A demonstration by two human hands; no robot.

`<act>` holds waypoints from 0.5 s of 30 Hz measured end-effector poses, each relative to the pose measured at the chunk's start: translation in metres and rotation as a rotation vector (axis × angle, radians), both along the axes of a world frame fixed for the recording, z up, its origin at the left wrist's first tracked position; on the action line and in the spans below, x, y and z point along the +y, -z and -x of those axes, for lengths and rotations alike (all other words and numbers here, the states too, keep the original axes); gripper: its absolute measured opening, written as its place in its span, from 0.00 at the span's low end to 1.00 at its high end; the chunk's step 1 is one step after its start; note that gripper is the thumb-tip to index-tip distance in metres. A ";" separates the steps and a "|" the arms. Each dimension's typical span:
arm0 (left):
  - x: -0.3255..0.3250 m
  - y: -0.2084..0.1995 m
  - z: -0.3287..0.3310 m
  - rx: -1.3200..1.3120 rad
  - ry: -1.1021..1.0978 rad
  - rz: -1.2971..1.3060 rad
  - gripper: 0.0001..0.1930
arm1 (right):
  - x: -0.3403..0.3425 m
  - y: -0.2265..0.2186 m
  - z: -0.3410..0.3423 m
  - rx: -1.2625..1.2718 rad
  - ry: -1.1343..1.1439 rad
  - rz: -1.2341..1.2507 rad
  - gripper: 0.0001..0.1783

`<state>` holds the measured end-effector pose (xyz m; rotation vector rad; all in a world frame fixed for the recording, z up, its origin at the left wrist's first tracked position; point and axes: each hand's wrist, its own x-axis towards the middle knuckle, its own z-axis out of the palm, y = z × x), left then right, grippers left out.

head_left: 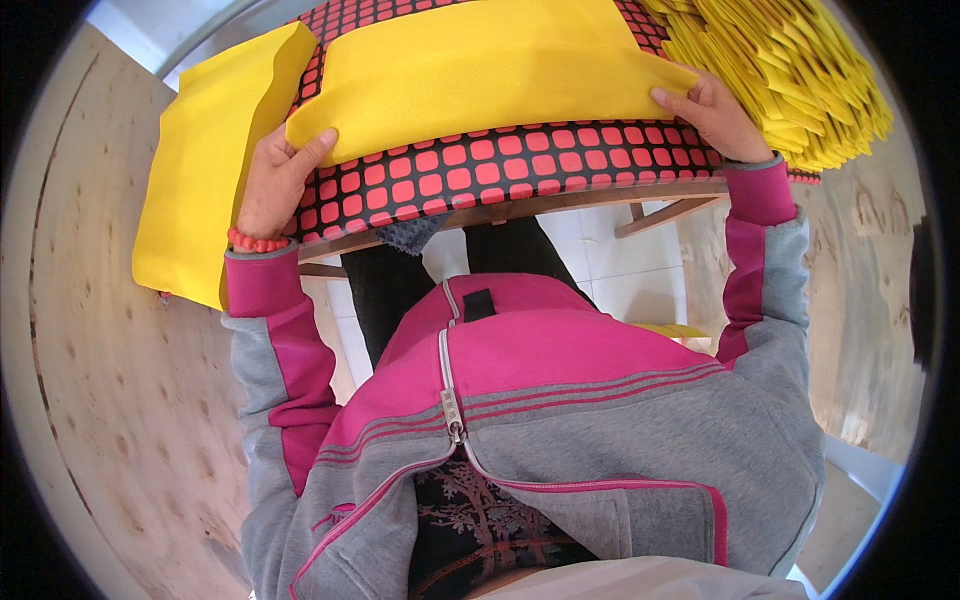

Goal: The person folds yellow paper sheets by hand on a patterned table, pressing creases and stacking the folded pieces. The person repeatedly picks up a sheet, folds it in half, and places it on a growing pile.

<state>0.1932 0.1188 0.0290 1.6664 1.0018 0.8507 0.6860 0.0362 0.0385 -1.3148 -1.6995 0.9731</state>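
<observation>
A wide yellow piece of cloth [480,85] lies across the table in front of me, its near edge folded over in a long band. My left hand [280,180] grips the band's left end, thumb on top and fingers mostly hidden underneath. At the band's right end, my right hand [715,112] pinches the corner the same way, thumb on the cloth. Between the two hands the band looks stretched fairly straight. Just left of my left hand rests another flat yellow cloth pile [205,160], overhanging the table side.
The table wears a black cover with red squares [500,155]. A thick heap of folded yellow pieces [790,75] fans out at the far right. Plywood boards [110,350] stand on the left, with another at the right. A wooden leg brace [670,215] shows below the tabletop.
</observation>
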 end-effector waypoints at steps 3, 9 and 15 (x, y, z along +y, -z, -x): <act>0.010 0.011 -0.009 -0.045 -0.094 -0.057 0.17 | 0.012 0.017 0.006 -0.027 0.078 -0.198 0.18; 0.015 0.024 -0.023 0.191 -0.292 -0.341 0.11 | 0.021 0.037 0.013 -0.395 0.338 -0.437 0.17; 0.016 0.021 -0.029 0.470 -0.380 -0.564 0.12 | 0.021 0.039 0.028 -0.619 0.476 -0.502 0.14</act>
